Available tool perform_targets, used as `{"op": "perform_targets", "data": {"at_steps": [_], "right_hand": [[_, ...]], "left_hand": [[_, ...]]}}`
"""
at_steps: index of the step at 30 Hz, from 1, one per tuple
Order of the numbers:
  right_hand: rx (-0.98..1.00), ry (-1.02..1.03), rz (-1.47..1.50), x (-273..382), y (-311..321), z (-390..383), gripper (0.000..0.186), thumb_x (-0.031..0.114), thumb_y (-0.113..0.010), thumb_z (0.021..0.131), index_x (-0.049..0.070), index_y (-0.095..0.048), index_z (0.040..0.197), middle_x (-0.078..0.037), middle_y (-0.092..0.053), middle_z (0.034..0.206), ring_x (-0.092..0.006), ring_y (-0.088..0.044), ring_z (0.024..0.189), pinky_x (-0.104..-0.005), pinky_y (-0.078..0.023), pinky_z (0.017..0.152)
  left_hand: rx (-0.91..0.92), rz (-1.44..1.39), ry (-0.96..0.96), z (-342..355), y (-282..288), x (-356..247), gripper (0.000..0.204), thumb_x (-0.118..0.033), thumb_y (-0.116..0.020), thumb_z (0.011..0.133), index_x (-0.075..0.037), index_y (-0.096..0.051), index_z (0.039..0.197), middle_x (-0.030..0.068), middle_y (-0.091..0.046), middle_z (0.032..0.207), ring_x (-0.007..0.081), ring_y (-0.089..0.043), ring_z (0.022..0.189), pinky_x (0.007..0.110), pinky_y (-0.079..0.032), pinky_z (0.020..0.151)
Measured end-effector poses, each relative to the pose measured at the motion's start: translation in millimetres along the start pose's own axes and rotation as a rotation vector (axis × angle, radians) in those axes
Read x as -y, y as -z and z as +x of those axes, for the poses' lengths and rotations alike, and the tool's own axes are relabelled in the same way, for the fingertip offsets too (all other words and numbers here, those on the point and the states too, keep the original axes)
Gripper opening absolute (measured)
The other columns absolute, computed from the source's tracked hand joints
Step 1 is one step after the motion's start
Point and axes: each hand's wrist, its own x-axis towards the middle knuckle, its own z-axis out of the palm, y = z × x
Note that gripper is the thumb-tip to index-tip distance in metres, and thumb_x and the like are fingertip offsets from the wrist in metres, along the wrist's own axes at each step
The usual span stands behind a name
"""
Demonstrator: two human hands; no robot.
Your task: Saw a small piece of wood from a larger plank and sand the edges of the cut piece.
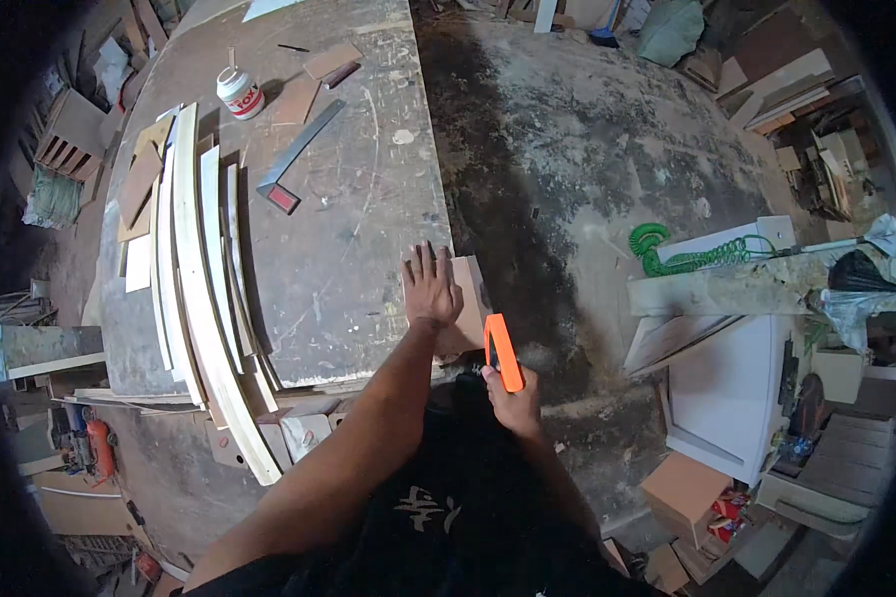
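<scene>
Long, thin wooden strips [191, 269], pale and gently bowed in this view, lie along the left of a scuffed, paint-flecked worktable [353, 234], followed by a round white plastic jar [240, 97] and a flat-bladed try square [304, 151]. At the table's near right corner, the left hand [431, 291] lies palm down, fingers slightly spread, on a smooth tan board [471, 298]; beside it, the right hand [517, 400] curls closed around an angular orange hand tool [507, 354].
</scene>
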Motion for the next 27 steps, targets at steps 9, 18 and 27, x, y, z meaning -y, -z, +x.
{"op": "perform_targets", "data": {"at_steps": [9,18,27], "right_hand": [[-0.053,0.084,-0.070,20,-1,-15,0.026,0.016,-0.070,0.086,-0.003,-0.056,0.074,-0.007,-0.051,0.059,-0.0149,-0.050,0.055,-0.0320,-0.042,0.054],[0.135,0.027,-0.275,68,18,-28,0.027,0.024,-0.074,0.083,0.005,-0.054,0.086,-0.005,-0.054,0.073,-0.0189,-0.054,0.068,-0.0330,-0.047,0.068],[0.101,-0.276,-0.394,84,7,-8,0.029,0.026,-0.072,0.085,0.001,-0.059,0.081,-0.013,-0.058,0.067,-0.0211,-0.055,0.062,-0.0367,-0.045,0.058]], "left_hand": [[0.047,0.040,0.043,2,-1,1,0.063,-0.030,-0.036,0.091,-0.011,-0.028,0.151,0.0199,-0.018,0.157,0.0409,-0.013,0.145,0.056,-0.005,0.117],[0.005,-0.025,0.068,3,-6,6,0.064,-0.033,-0.037,0.090,-0.011,-0.030,0.150,0.0171,-0.020,0.158,0.0392,-0.015,0.145,0.056,-0.008,0.117],[0.030,0.027,0.079,5,-9,5,0.066,-0.034,-0.037,0.088,-0.011,-0.031,0.150,0.0170,-0.020,0.158,0.0402,-0.017,0.145,0.058,-0.009,0.116]]}}
